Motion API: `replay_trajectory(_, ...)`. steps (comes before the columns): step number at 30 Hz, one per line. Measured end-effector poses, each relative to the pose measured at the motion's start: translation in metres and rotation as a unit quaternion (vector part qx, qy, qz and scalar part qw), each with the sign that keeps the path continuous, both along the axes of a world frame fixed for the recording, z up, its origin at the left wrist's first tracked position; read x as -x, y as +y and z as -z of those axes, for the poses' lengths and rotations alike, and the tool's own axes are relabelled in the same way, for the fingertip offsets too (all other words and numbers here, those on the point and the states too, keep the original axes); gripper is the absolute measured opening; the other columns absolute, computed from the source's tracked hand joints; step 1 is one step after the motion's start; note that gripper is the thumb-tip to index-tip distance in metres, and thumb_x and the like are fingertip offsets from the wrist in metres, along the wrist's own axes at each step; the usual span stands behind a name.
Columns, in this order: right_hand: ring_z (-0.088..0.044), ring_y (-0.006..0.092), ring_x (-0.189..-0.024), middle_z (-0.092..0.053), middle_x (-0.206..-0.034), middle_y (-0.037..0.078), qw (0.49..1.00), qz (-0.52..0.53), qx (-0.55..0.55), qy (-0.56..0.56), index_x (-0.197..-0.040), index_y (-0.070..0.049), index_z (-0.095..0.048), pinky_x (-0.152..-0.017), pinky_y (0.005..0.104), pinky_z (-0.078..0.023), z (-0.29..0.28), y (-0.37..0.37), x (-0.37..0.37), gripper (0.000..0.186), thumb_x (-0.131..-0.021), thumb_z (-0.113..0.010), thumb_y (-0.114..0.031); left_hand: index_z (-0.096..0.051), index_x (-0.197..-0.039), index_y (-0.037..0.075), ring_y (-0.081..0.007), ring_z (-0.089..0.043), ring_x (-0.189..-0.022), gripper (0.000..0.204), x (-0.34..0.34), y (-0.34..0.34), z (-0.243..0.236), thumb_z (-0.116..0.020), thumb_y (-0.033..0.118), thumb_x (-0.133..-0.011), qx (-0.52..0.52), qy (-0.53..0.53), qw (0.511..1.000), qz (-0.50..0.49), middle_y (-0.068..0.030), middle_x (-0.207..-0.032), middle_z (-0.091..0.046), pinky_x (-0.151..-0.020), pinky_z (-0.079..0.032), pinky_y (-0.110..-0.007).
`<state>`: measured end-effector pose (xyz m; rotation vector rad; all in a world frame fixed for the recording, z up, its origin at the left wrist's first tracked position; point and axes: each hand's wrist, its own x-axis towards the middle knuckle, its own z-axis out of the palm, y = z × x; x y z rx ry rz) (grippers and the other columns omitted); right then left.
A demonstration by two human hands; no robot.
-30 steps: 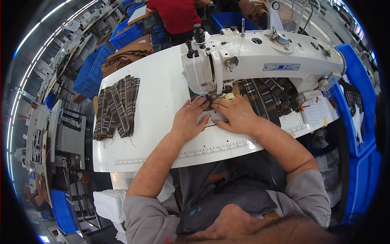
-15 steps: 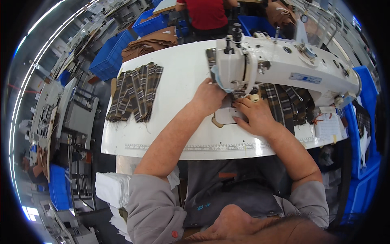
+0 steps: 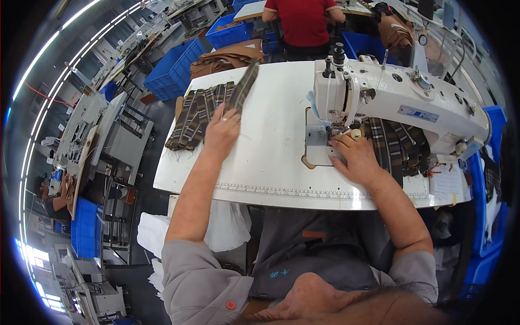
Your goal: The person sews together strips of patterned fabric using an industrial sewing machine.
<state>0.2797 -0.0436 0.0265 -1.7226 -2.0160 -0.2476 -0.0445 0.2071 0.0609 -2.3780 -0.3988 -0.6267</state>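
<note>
Head-worn view, looking down on a white sewing table [image 3: 276,124], with a white industrial sewing machine [image 3: 392,97] set at its right. A brown, black and white plaid fabric strip [image 3: 245,86] is grasped near its lower end by the left hand [image 3: 222,130]. It is held at a slant, over the right edge of a left-hand pile of plaid strips [image 3: 197,116], well apart from the needle. Whether it is being laid down or picked up cannot be told.

The right hand [image 3: 355,157] is rested beside the needle area, its fingers loosely bent at the edge of the metal needle plate [image 3: 317,135]; whether anything is pinched under its fingertips cannot be told. A second batch of plaid strips [image 3: 395,146] is gathered beneath the machine arm, just beyond that hand.

The work is judged to be partway through, since strips are found in both places. The left-hand pile may be the finished share and the right-hand batch what is left, but no stitching can be made out, so this is uncertain. No strip is seen across the exposed part of the plate.
</note>
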Motion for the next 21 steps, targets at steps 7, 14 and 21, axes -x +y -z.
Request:
replay_trajectory(7, -0.061, 0.0286, -0.115, -0.068, -0.126, 0.006, 1.000, 0.004, 0.000, -0.009, -0.120, -0.007, -0.073, -0.093, 0.0440, -0.053, 0.001, -0.002, 0.000, 0.037, -0.092, -0.070, -0.030, -0.074, -0.119, 0.010, -0.0239, -0.051, -0.143, 0.036, 0.067, -0.027, 0.045, -0.067, 0.012, -0.084, 0.120, -0.071, 0.976, -0.167, -0.0063, -0.144, -0.064, -0.123, -0.021, -0.062)
replay_trajectory(14, -0.061, 0.0275, -0.115, -0.070, -0.121, 0.006, 0.999, -0.001, -0.027, -0.018, -0.119, -0.007, -0.074, -0.093, 0.0427, -0.053, 0.008, 0.002, -0.003, 0.035, -0.092, -0.069, -0.030, -0.070, -0.129, 0.011, -0.0273, -0.048, -0.145, 0.035, 0.037, -0.014, 0.039, -0.056, 0.018, -0.098, 0.129, 0.025, 0.975, -0.180, -0.0063, -0.143, -0.064, -0.123, -0.021, -0.065)
replay_trajectory(21, -0.066, 0.0250, -0.105, -0.072, -0.107, 0.004, 0.996, 0.010, -0.049, -0.080, -0.102, -0.009, -0.074, -0.088, 0.0429, -0.052, -0.010, -0.014, -0.011, 0.027, -0.088, -0.074, -0.032, -0.067, -0.135, 0.010, -0.0275, -0.050, -0.144, 0.040, 0.056, -0.021, 0.043, -0.056, 0.008, -0.096, 0.210, 0.039, 0.966, -0.146, -0.0084, -0.147, -0.061, -0.124, -0.020, -0.064)
